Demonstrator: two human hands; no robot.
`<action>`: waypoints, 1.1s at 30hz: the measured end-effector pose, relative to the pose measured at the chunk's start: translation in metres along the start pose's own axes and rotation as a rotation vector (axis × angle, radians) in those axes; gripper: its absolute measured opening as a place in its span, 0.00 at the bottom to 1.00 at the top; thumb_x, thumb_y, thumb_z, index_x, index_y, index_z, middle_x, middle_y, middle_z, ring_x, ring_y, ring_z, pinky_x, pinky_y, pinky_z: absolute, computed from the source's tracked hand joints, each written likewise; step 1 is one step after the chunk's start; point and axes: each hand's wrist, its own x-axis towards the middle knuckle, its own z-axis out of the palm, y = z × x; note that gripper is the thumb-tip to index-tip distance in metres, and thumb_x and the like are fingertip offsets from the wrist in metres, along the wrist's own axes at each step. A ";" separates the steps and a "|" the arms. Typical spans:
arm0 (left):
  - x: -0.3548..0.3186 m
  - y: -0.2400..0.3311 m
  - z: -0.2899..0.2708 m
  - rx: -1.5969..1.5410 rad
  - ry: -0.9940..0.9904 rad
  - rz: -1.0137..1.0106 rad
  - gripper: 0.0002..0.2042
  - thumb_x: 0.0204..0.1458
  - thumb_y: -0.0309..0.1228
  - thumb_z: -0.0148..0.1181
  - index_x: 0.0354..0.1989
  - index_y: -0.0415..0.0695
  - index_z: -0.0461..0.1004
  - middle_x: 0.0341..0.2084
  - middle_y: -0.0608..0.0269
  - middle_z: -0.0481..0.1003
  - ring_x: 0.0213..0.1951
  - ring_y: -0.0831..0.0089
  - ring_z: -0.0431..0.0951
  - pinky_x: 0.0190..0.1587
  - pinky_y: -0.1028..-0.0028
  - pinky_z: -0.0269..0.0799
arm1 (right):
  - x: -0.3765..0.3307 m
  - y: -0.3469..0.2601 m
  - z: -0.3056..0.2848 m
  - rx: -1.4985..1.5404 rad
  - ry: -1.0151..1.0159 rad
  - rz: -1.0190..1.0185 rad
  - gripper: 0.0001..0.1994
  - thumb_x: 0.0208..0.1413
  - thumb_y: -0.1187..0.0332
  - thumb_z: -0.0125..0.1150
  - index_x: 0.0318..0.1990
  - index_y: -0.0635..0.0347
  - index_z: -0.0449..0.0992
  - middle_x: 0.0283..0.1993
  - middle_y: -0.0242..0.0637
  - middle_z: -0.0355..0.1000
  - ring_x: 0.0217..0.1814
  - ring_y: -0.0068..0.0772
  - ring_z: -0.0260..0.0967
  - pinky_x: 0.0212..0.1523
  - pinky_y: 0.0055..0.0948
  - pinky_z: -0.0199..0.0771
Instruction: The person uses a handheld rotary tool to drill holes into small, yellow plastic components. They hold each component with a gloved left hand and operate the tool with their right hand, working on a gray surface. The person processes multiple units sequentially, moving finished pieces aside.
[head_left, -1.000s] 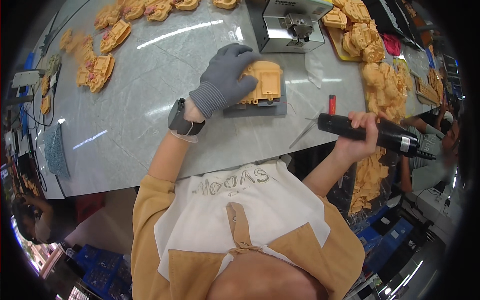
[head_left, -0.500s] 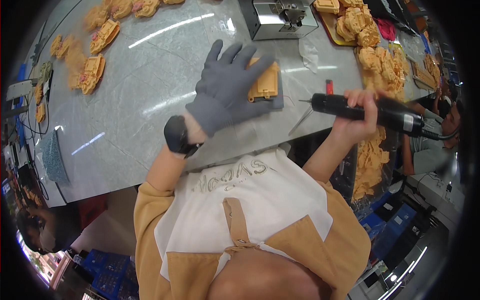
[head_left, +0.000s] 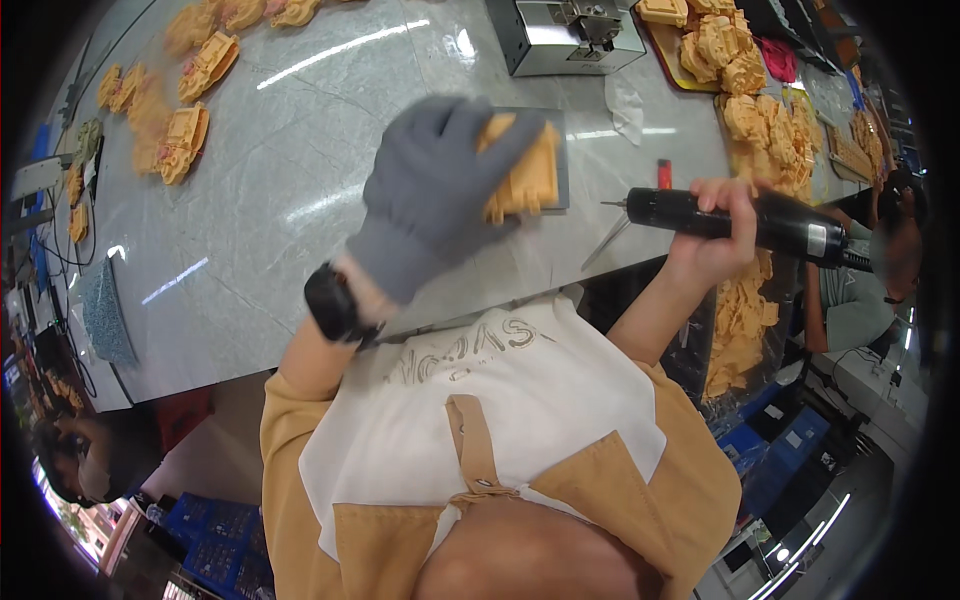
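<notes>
My left hand (head_left: 428, 190), in a grey glove, is closed round an orange plastic housing (head_left: 533, 178), its thumb and fingers on the part's left side. Under the housing lies a dark grey square pad (head_left: 560, 150) on the table. To the right, my bare right hand (head_left: 722, 225) grips a black electric screwdriver (head_left: 680, 210) held level, with its thin bit pointing left toward the housing but apart from it. A pair of tweezers (head_left: 606, 245) and a small red object (head_left: 664, 174) lie near the tool's tip.
A metal box-shaped machine (head_left: 570, 40) stands at the back. Several orange housings (head_left: 183, 143) lie at the far left, and more are piled (head_left: 765, 130) at the right. A crumpled white tissue (head_left: 625, 108) rests below the machine. Other people sit at the right and lower left.
My left hand has gone from lying with fingers spread beside the housing to grasping it. The housing has tilted and shifted slightly left on the pad. My right hand has barely moved.
</notes>
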 end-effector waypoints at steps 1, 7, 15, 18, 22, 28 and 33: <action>0.008 -0.005 0.013 -0.009 0.014 0.015 0.41 0.27 0.47 0.72 0.56 0.56 0.62 0.47 0.58 0.66 0.49 0.56 0.68 0.53 0.59 0.64 | 0.000 -0.001 0.001 0.009 -0.020 0.001 0.17 0.47 0.76 0.51 0.47 0.62 0.61 0.22 0.31 0.60 0.21 0.26 0.58 0.31 0.30 0.61; 0.026 -0.029 0.043 -0.267 -0.130 0.027 0.41 0.27 0.42 0.74 0.56 0.53 0.61 0.53 0.55 0.62 0.52 0.54 0.66 0.54 0.61 0.66 | 0.008 -0.005 0.017 0.045 -0.069 -0.023 0.17 0.47 0.76 0.51 0.47 0.61 0.62 0.21 0.32 0.60 0.21 0.26 0.58 0.31 0.31 0.62; -0.010 -0.026 0.012 -0.733 0.104 0.015 0.36 0.30 0.30 0.70 0.54 0.47 0.63 0.50 0.53 0.64 0.48 0.56 0.70 0.50 0.66 0.68 | 0.007 -0.005 0.013 0.026 -0.095 -0.024 0.18 0.47 0.76 0.51 0.47 0.61 0.62 0.21 0.32 0.60 0.22 0.26 0.58 0.31 0.32 0.63; -0.011 -0.033 -0.001 -0.817 -0.043 0.081 0.37 0.29 0.32 0.69 0.55 0.46 0.63 0.49 0.53 0.65 0.47 0.56 0.71 0.49 0.67 0.69 | 0.008 -0.004 0.010 0.004 -0.037 -0.007 0.18 0.47 0.76 0.51 0.47 0.61 0.62 0.21 0.31 0.59 0.21 0.26 0.58 0.31 0.31 0.63; 0.006 -0.039 0.013 -0.399 -0.119 0.136 0.37 0.29 0.37 0.67 0.56 0.50 0.63 0.50 0.56 0.66 0.54 0.54 0.65 0.56 0.60 0.61 | 0.005 -0.004 0.012 0.008 -0.054 0.010 0.17 0.47 0.76 0.51 0.47 0.59 0.62 0.21 0.31 0.59 0.22 0.26 0.57 0.33 0.31 0.62; 0.030 -0.034 0.035 -0.047 -0.122 0.196 0.39 0.31 0.40 0.67 0.58 0.55 0.59 0.52 0.57 0.65 0.53 0.54 0.65 0.58 0.60 0.58 | 0.006 -0.003 0.017 0.008 -0.077 0.015 0.18 0.47 0.76 0.51 0.48 0.59 0.62 0.21 0.30 0.58 0.22 0.26 0.57 0.33 0.31 0.61; 0.038 -0.022 0.041 -0.178 -0.223 0.012 0.40 0.32 0.39 0.69 0.59 0.56 0.57 0.48 0.56 0.66 0.46 0.58 0.71 0.48 0.65 0.69 | 0.008 -0.001 0.009 0.008 -0.017 0.031 0.19 0.46 0.77 0.52 0.48 0.63 0.61 0.21 0.32 0.59 0.21 0.27 0.58 0.30 0.30 0.62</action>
